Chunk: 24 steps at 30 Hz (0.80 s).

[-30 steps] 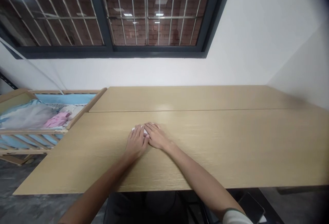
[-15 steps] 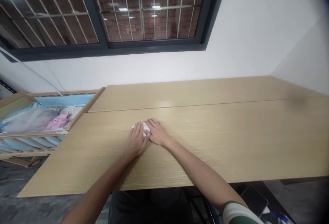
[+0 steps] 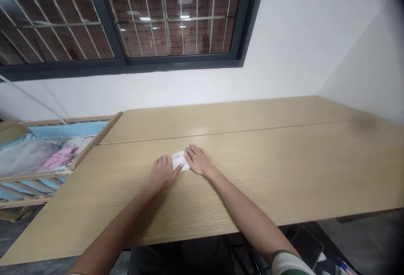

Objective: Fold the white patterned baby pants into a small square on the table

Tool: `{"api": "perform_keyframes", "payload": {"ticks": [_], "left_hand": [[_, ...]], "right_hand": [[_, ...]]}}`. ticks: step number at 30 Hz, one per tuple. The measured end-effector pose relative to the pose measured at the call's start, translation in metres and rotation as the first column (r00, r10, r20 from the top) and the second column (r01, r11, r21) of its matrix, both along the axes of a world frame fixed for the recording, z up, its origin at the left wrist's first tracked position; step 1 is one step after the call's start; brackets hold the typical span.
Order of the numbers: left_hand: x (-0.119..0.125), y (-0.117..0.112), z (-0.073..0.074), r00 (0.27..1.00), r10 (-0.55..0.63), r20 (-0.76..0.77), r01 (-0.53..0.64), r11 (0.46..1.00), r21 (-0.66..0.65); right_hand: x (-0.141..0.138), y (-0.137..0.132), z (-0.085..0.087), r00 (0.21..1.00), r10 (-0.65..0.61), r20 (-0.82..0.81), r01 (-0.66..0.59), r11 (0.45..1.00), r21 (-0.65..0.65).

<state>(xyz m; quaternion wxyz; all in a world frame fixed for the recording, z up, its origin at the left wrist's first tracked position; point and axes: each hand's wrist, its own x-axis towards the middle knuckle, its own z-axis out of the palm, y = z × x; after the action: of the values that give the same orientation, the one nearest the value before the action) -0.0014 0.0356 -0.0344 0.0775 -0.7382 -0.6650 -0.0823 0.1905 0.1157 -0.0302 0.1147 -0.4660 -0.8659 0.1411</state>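
Note:
A folded white tissue or wipe [image 3: 179, 161] lies on the wooden tabletop [image 3: 252, 174], between my two hands. My left hand [image 3: 163, 171] is curled over its left edge, fingers bent and thumb laid across its lower part. Palm down, my right hand [image 3: 198, 160] rests on the wood with its fingers stretched out; its thumb side touches the right edge of the white piece. The ends of the white piece under my hands are hidden, and its exact material cannot be made out.
Left of the table stands a wooden crib [image 3: 94, 145] with blue lining and pink cloth [image 3: 59, 158]. A barred window [image 3: 176, 22] is in the wall behind. Below the table's front edge at right lies a dark flat device [image 3: 306, 247].
My hands have drawn apart, the left one leftward, so more of the white piece shows. My left fingers have curled. The view has shifted slightly right.

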Motion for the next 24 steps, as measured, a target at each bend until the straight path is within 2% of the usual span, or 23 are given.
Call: {"api": "perform_keyframes", "payload": {"ticks": [3, 7, 17, 24], "left_hand": [[0.002, 0.005, 0.001, 0.999, 0.03, -0.034, -0.03, 1.0, 0.006], [0.003, 0.007, -0.001, 1.0, 0.015, -0.023, -0.014, 0.999, 0.051], [-0.01, 0.013, -0.004, 0.969, -0.099, 0.224, 0.084, 0.994, 0.076], [-0.012, 0.01, -0.006, 0.957, -0.123, 0.263, 0.105, 0.991, 0.082]], "right_hand": [[0.003, 0.004, -0.002, 1.0, -0.027, 0.016, 0.026, 0.999, 0.032], [0.009, 0.011, -0.005, 0.995, -0.093, 0.048, 0.09, 0.994, 0.053], [0.009, 0.012, -0.001, 0.989, -0.114, 0.094, 0.108, 0.992, 0.065], [0.008, 0.011, 0.004, 0.983, -0.125, 0.132, 0.116, 0.99, 0.076]]}}
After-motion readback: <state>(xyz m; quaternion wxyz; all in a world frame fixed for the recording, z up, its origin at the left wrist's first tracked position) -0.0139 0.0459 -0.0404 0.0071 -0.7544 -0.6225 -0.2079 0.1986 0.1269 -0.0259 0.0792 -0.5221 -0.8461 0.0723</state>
